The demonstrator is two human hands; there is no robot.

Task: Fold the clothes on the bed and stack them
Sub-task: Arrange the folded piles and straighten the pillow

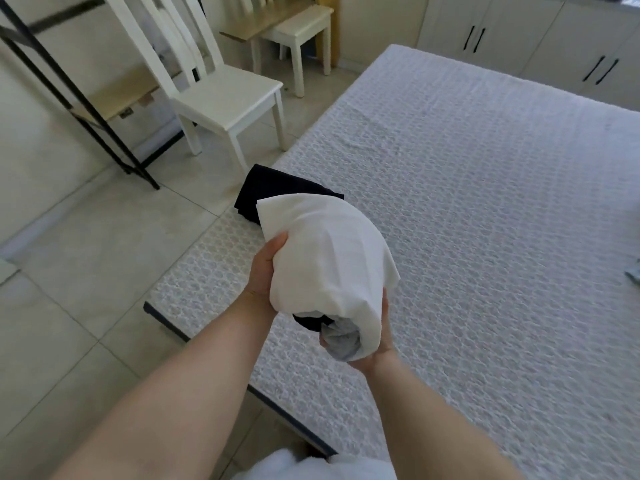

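One bundle of three garments, white (322, 258), dark (258, 192) and grey (341, 342), is gripped by two hands, left (265, 271) and right (375, 351), above one bed (485, 202).

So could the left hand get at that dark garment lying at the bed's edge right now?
Probably not at once: the left hand grips the white bundle, as does the right hand. The dark garment lies just beyond with nothing over its far part, so a freed hand likely could.

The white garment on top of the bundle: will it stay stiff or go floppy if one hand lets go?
Probably floppy: the white garment drapes over the bundle, following its curve. It looks light, carried by the left hand and right hand. Inner layers might slip out.
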